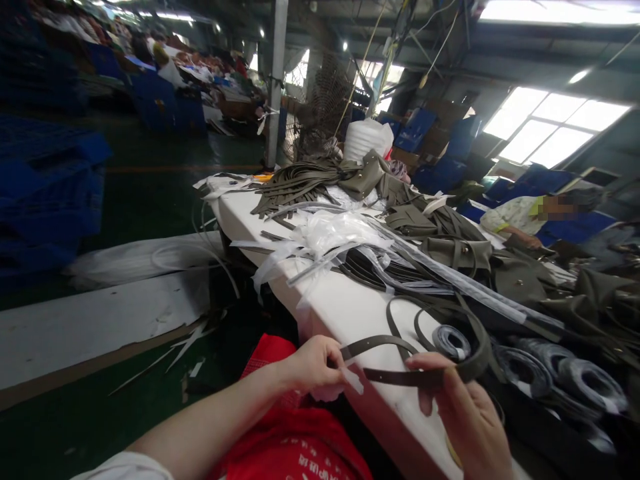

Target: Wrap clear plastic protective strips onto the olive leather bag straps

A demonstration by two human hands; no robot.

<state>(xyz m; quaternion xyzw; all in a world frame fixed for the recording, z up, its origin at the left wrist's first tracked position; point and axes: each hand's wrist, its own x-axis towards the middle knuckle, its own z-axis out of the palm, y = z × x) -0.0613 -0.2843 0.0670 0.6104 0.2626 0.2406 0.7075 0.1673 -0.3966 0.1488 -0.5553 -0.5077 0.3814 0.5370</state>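
Note:
An olive-green strap [400,375] loops over the near edge of the white table [350,313]. My left hand [313,365] is closed, pinching one end of that strap together with a small white strip [353,381]. My right hand [467,417] has its thumb and fingers closed around the strap further along, where it bends back in a loop [475,357]. Both hands hover just above the table's near corner, over my red garment [290,427].
Piles of olive straps [300,183] and bag pieces [460,250] cover the table, with clear plastic wrap [330,237] and grey tape rolls [550,373]. A person [520,217] sits at the far right. Blue crates [45,193] stand left; white sheets [100,313] lie on the green floor.

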